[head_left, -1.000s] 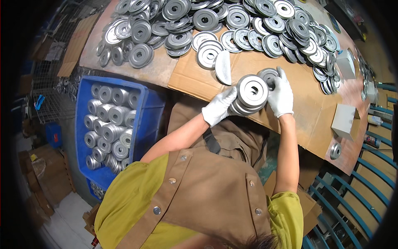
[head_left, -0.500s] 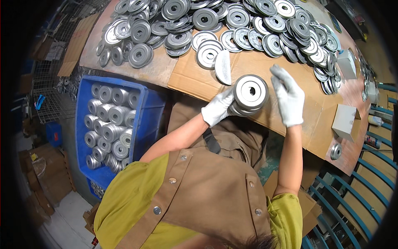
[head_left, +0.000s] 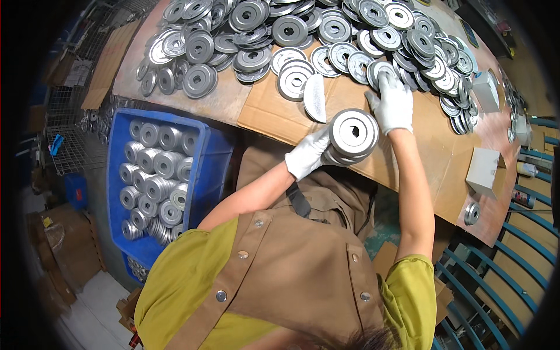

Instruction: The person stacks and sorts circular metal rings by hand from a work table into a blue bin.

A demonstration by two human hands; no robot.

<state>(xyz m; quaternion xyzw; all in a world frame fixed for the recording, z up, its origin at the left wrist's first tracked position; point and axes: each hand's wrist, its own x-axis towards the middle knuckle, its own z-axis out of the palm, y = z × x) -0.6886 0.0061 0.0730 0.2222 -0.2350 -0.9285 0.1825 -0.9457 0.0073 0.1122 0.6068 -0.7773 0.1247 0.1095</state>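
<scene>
My left hand (head_left: 307,154), in a white glove, is closed round a short stack of round grey metal discs (head_left: 353,132) with centre holes, held at the table's near edge. The stack's top face points up toward me. My right hand (head_left: 394,106), also gloved, reaches to the near edge of the disc pile. Its fingers lie over a metal disc (head_left: 382,71), with the thumb apart. Between the stack and the pile, a half-round grey piece (head_left: 314,98) lies against another disc (head_left: 295,80) on the cardboard sheet (head_left: 265,114).
A large heap of similar discs (head_left: 290,30) covers the table's far side. At my left, a blue crate (head_left: 201,146) holds rows of stacked discs. A small white box (head_left: 483,170) and a short disc stack (head_left: 472,213) stand at the right, near blue-green rails (head_left: 489,291).
My right hand has moved away from beside the held stack, up and slightly left, onto a disc at the pile's edge. My left hand keeps its stack in nearly the same place.
</scene>
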